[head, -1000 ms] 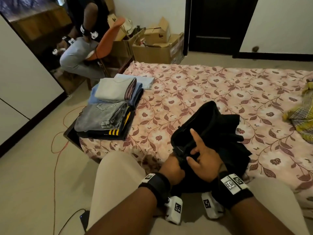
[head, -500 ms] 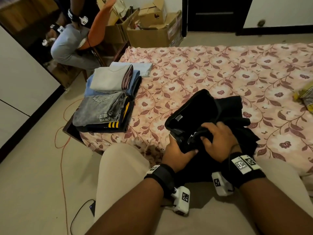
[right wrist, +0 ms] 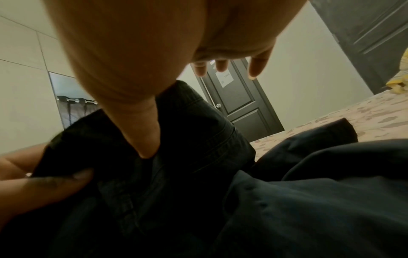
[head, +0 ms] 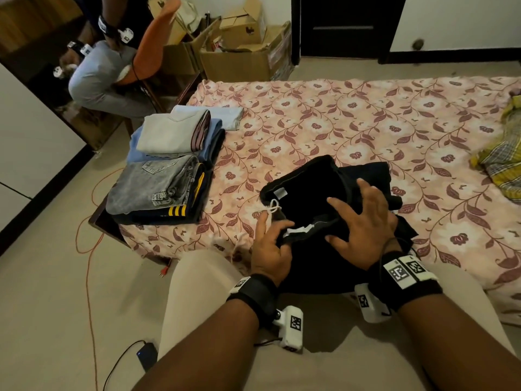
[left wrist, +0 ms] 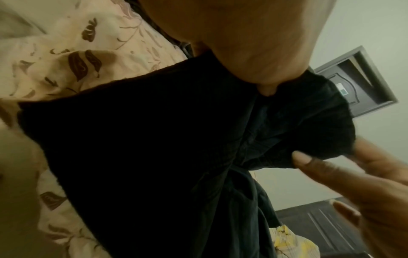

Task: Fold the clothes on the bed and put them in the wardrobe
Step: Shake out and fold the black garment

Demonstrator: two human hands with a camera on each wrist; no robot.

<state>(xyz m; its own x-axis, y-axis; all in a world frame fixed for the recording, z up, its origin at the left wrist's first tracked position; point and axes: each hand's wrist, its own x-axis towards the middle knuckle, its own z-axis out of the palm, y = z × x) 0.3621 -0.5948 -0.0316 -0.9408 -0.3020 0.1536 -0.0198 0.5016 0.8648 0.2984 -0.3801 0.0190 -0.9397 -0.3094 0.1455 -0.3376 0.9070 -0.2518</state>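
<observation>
A black garment (head: pixel 310 193) with a white drawstring and label lies bunched at the bed's near edge, partly over my lap. My left hand (head: pixel 272 244) pinches its near-left waistband edge, thumb on top and fingers behind the cloth. The black garment (right wrist: pixel 198 139) takes my right thumb pressed into it while the other fingers stay straight. My right hand (head: pixel 363 218) rests on top of the garment with fingers spread. In the left wrist view the black garment (left wrist: pixel 154 139) fills the middle. A stack of folded clothes (head: pixel 169 170) sits on the bed's left corner.
A yellow checked garment (head: pixel 504 162) lies unfolded at the bed's (head: pixel 366 114) right edge. Another person sits on an orange chair (head: pixel 152 43) at the far left, beside cardboard boxes (head: pixel 242 57). White panels (head: pixel 28 122) line the left wall. An orange cable (head: pixel 88 249) crosses the floor.
My right hand has let go of the black cloth and now lies spread on it. The waistband has turned over, so the white drawstring and label show. My left hand moved up onto its edge.
</observation>
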